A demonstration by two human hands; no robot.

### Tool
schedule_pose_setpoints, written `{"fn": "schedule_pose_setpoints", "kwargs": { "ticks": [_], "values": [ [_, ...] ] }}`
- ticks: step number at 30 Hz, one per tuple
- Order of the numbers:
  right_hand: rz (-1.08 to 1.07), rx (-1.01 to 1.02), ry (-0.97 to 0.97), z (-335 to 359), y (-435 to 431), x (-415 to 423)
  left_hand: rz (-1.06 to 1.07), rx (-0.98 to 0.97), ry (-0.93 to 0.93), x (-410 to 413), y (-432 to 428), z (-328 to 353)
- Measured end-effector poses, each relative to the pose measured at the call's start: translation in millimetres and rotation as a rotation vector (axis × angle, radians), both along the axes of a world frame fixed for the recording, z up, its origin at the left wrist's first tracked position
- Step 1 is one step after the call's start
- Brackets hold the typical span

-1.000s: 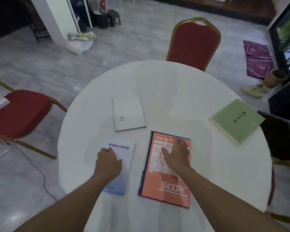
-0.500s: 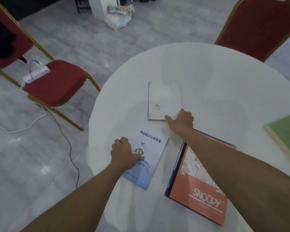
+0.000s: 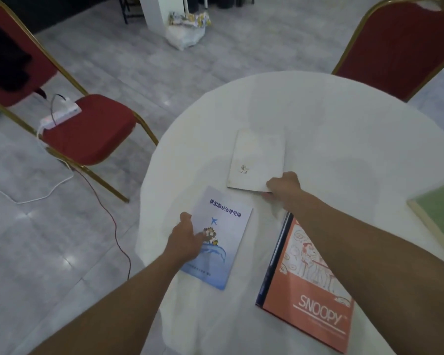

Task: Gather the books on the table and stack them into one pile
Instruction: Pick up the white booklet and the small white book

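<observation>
Looking down at a round white worktop (image 3: 331,129) with four books spread out on it, not stacked yet. Right hand (image 3: 283,187) is pinching the near right corner of the plain white book (image 3: 256,157), thumb on top and fingers curled under the edge, so that corner looks a bit lifted. That cover only has a small gold emblem, too small to read. Left hand (image 3: 185,239) is spread fairly flat, touching the left edge of the pale blue booklet (image 3: 222,237), thumb across the cover, not really clamped on it as far as I can tell. That one has a line of dark blue Chinese characters up top, a little blue plane and a wave drawing. To the right sits the orange notebook (image 3: 310,288) with "SNOOPY" in big letters, partly under the right forearm. A green book (image 3: 441,213) pokes in at the far right edge, well apart from the rest.
</observation>
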State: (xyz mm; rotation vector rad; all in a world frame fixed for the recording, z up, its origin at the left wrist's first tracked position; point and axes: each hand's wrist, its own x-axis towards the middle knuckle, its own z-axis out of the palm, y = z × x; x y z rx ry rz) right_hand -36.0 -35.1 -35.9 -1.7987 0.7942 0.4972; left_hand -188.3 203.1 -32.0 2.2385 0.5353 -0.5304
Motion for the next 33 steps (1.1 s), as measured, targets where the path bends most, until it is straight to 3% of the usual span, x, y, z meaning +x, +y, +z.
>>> {"fn": "schedule_pose_setpoints", "kwargs": {
  "ticks": [4,15,24,33],
  "values": [
    [-0.126,0.262,-0.145,27.2,0.9,-18.0,-0.053,-0.011,-0.057,-1.6,6.8,10.5],
    [-0.466,0.363,-0.357,90.0,-84.7,-78.2,-0.042,-0.089,-0.256,22.1,-37.1,73.2],
    [-0.664,0.373,-0.443,105.5,-198.1,-139.0,-0.083,-0.238,-0.293,38.5,-153.0,104.4],
    [-0.864,0.390,-0.460,82.9,-316.9,-174.3,-0.255,-0.288,-0.310,53.7,-294.2,104.1]
  ]
}}
